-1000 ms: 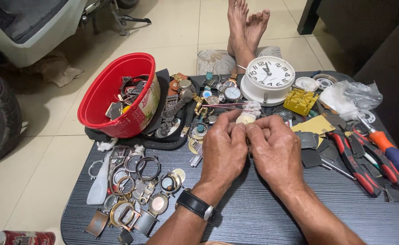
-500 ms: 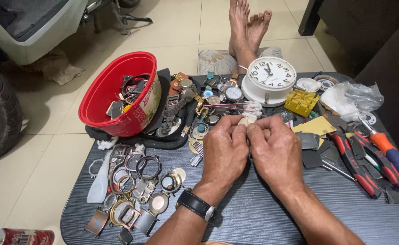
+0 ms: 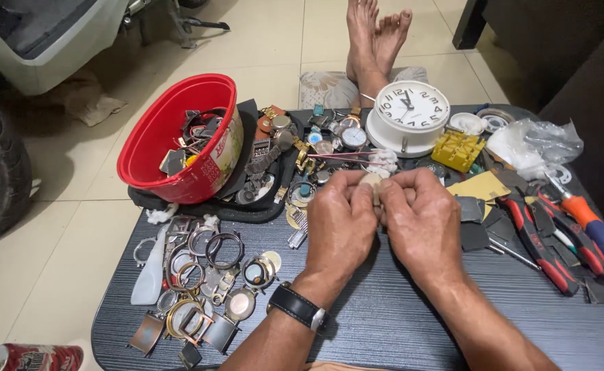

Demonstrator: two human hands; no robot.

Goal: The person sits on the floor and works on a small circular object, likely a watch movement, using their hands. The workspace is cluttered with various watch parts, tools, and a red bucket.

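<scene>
My left hand [image 3: 341, 223] and my right hand [image 3: 420, 221] meet over the middle of the dark table [image 3: 384, 323], fingertips pinched together on a small pale round watch part [image 3: 371, 181]. Most of that part is hidden by my fingers. A black wristwatch [image 3: 298, 307] is on my left wrist. Just beyond my hands lie several loose watches and a pair of tweezers [image 3: 339, 156]. A white round table clock [image 3: 409, 113] stands behind them.
A red plastic bowl [image 3: 178, 137] of watch parts sits at the back left. Several empty watch cases [image 3: 202, 275] lie front left. Red-handled pliers [image 3: 539, 240], an orange-and-blue screwdriver [image 3: 594, 223], a yellow holder [image 3: 457, 149] and a clear bag [image 3: 539, 144] crowd the right. Another person's bare feet [image 3: 377, 34] rest beyond.
My hands have stayed in the same spot, fingers working slightly on the small part. Nothing else has moved.
</scene>
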